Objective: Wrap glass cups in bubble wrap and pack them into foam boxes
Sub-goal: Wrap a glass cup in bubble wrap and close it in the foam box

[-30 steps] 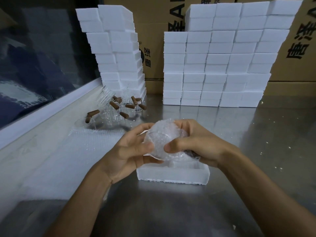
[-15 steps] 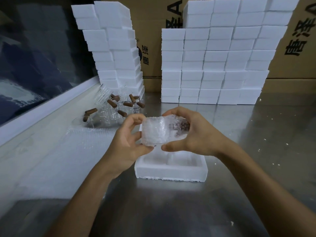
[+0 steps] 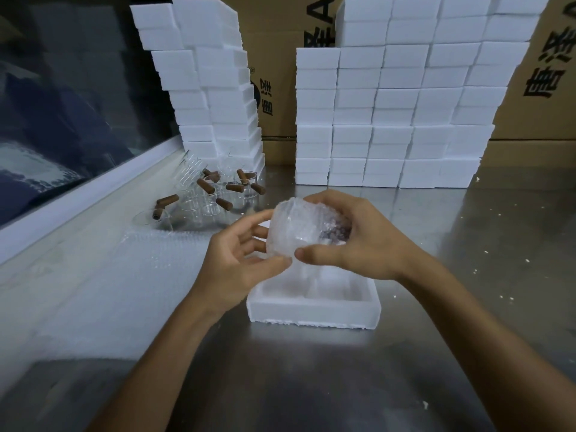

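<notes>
Steel table [image 3: 467, 251] | wrapped cup [image 3: 299, 227] above foam box [image 3: 311, 310] | right hand [image 3: 358, 244] grip holding it; left hand [image 3: 240, 260] fingers touching

Right hand [image 3: 352, 241] grips a bubble-wrapped cup [image 3: 299, 229] above an open foam box [image 3: 311, 310] at the metal table's [image 3: 311, 385] centre; left hand [image 3: 240, 260] touches its end. Unwrapped glass cups [image 3: 215, 194], bubble-wrap sheets [image 3: 131, 275] lie toward the left edge; foam-box stacks [image 3: 396, 104] line the far edge.
</notes>
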A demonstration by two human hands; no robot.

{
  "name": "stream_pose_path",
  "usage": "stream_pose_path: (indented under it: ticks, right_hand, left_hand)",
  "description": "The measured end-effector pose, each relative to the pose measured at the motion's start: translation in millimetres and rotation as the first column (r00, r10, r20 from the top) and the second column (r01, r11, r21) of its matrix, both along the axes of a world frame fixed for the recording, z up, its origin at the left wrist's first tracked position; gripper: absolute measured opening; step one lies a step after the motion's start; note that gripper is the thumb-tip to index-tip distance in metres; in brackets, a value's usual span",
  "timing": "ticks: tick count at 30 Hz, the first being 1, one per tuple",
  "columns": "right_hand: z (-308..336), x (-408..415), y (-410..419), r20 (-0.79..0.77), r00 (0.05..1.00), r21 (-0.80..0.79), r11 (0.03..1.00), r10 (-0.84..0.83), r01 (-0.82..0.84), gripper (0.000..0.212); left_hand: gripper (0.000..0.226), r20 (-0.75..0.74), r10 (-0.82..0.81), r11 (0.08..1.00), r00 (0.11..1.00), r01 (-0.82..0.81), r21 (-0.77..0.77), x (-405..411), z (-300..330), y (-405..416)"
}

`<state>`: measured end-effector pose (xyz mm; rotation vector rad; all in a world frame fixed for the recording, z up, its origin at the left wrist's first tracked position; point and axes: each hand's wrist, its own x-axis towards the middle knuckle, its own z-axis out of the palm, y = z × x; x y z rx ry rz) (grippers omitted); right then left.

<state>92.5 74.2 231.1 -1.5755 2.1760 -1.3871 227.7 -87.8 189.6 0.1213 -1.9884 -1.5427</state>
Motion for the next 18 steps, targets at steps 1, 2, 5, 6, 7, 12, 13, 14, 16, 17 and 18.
stream_pose_path:
  ticks: [1,2,5,6,7,12,13,14,16,17,18]
  right_hand:
    - [0.4,-0.6,0.8,0.074,0.997,-0.016,1.0,0.006,-0.005,0.059]
    - [0.5,-1.2,1.5,0.139,0.99,-0.033,0.999,0.016,-0.012,0.058]
    - [1.3,-0.8,2.8,0.196,0.98,-0.064,0.997,0.045,-0.033,0.052]
    - [1.5,-0.3,2.8,0.162,0.986,-0.056,0.998,0.045,-0.037,0.052]
    - [1.3,0.5,2.7,0.116,0.992,-0.04,0.999,0.039,-0.034,0.055]
    - [-1.8,3.3,-0.8,-0.1,0.995,0.014,1.0,-0.01,0.012,0.064]
    - [-2.0,3.2,-1.2,-0.132,0.991,0.023,1.0,-0.006,0.009,0.065]
    - [-2.2,2.8,-1.6,-0.14,0.99,0.035,0.999,0.004,0.001,0.067]
    - [-2.6,1.6,-2.4,-0.07,0.997,0.05,0.999,0.016,-0.013,0.069]
    - [-3.0,0.4,-2.6,-0.022,1.0,0.056,0.998,0.005,-0.004,0.067]
    - [-3.2,-1.4,-1.9,0.013,1.0,0.066,0.998,-0.015,0.014,0.064]
  left_hand:
    - [0.058,0.009,-0.038,0.998,0.999,0.037,0.051,0.4,0.7,-0.6]
    - [0.055,0.015,-0.077,0.992,0.997,0.075,0.1,0.8,1.5,-1.1]
    - [0.056,0.014,-0.121,0.974,0.993,0.116,0.193,1.5,2.9,-2.2]
    - [0.057,0.018,-0.102,0.977,0.995,0.097,0.19,1.4,2.8,-2.7]
    - [0.055,0.028,-0.081,0.982,0.996,0.075,0.175,1.1,2.3,-3.0]
    - [0.052,0.08,0.006,0.997,0.997,-0.012,0.076,-4.0,-0.9,4.9]
    - [0.055,0.073,0.037,0.997,0.997,-0.042,0.069,-4.9,-1.6,5.5]
    - [0.058,0.065,0.063,0.996,0.996,-0.066,0.061,-5.3,-2.3,5.0]
    - [0.062,0.056,0.088,0.996,0.995,-0.09,0.028,-4.8,-3.3,2.2]
    - [0.063,0.058,0.087,0.996,0.995,-0.088,0.012,-4.0,-3.7,1.0]
    - [0.062,0.068,0.081,0.997,0.994,-0.081,-0.004,-3.1,-4.2,0.1]
